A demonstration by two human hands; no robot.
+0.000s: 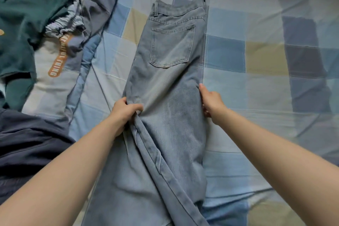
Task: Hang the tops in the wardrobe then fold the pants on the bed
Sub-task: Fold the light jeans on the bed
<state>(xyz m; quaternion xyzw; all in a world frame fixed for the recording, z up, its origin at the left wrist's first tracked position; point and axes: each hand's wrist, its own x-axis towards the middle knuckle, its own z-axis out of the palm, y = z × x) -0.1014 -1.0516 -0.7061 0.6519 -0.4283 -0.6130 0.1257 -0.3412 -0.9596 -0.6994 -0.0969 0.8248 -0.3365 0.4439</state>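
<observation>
Covering nearly the whole frame, the bed (256, 82) wears a checked sheet in blues, tan and grey, soft enough to let cloth creep, so any smoothing stroke should press down as well as along.

At the upper left of the frame a heap of clothes (34, 14) lies on the bedding, dark green fabric uppermost; a dark navy garment (27, 145) lies at the lower left. Both are well apart from the work and should stay so, to give the fold room.

Down the centre of the frame lie the jeans (170, 82), pale blue denim, waistband toward the top, back pocket (172, 46) up, one leg apparently doubled over the other. The legs run off the bottom edge, so their hems are out of sight. A diagonal ridge of seam stands proud in the lower centre; it probably wants flattening before the legs are brought up to the waist.

The left hand (124, 112), just left of centre, has its grip closed on the left edge of the denim, thumb on top and fabric bunched beneath. The right hand (211, 101) lies along the right edge with its fingers tucked at or under the cloth; whether they pinch it cannot be told. Pulling both edges evenly outward should square the sides.
</observation>
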